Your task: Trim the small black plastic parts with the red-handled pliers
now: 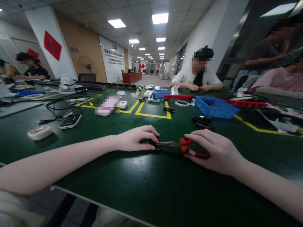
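Observation:
My left hand pinches a small black part just above the green table, near the middle of the view. From the right, my right hand is wrapped round the red and black handles of long-nose pliers. The plier tips point left and meet the small black part at my left fingertips. Whether the jaws are closed on it is too small to tell. Several black parts lie on the table behind my right hand.
A blue bin stands at the back right. Left of centre lie a phone, a white device with a dark screen, a white round case and black cables. Across the table sits a person.

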Demonstrator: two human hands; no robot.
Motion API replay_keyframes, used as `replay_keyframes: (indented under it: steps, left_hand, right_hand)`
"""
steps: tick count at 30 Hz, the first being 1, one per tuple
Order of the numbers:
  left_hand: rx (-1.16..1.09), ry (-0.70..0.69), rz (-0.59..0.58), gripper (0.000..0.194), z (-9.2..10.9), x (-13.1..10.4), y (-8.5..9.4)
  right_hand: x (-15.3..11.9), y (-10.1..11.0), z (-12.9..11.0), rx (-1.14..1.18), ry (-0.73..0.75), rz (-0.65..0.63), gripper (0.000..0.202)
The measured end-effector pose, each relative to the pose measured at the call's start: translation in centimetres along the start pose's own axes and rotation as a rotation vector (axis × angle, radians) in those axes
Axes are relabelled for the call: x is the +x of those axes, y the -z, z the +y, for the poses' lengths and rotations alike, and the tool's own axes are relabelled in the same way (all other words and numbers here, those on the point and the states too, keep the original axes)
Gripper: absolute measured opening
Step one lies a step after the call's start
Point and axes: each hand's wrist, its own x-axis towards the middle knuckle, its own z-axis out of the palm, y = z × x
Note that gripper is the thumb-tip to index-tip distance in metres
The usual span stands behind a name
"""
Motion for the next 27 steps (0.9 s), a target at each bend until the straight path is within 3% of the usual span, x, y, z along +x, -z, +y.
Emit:
replay_keyframes:
  steps: [13, 22, 27]
  left_hand:
    - [0.370, -0.024, 0.015, 0.025, 0.20, -0.11, -0.17]
    - [0.443, -0.003, 0.042, 0.025, 0.29, -0.14, -0.26]
    - [0.415, -0.008, 0.056, 0.039, 0.19, -0.13, -0.26]
  right_hand:
    - [-0.17, -0.22, 0.11, -0.045, -0.024, 0.001, 0.036]
    - [-0.12, -0.13, 0.13, -0.057, -0.041, -0.024, 0.035]
    - [-0.18, -0.29, 0.22, -0.059, -0.047, -0.034, 0.036]
